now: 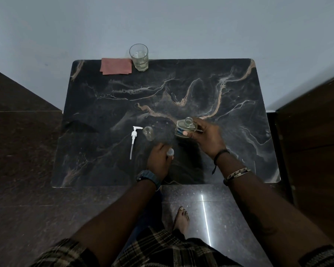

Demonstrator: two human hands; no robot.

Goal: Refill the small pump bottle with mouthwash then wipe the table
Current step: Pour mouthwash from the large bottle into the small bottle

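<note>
Overhead, right hand (206, 135) grips one mouthwash bottle (185, 128), left hand (158, 160) one cap (170, 152); one pump bottle (148, 133) stands open.

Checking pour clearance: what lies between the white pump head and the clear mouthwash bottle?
Head view: only the small clear uncapped bottle, between white pump head and mouthwash bottle.

Both forearms extend forward from the lower edge of the view. The right hand (204, 135) is raised, fingers (185, 133) curled around a small clear bottle (185, 128) with its mouth open and upward. The left hand (159, 160) lies lower and nearer the body, closed around a small cap (170, 152). The left wrist bears a watch (148, 177); the right wrist bears bands (237, 173).
</note>
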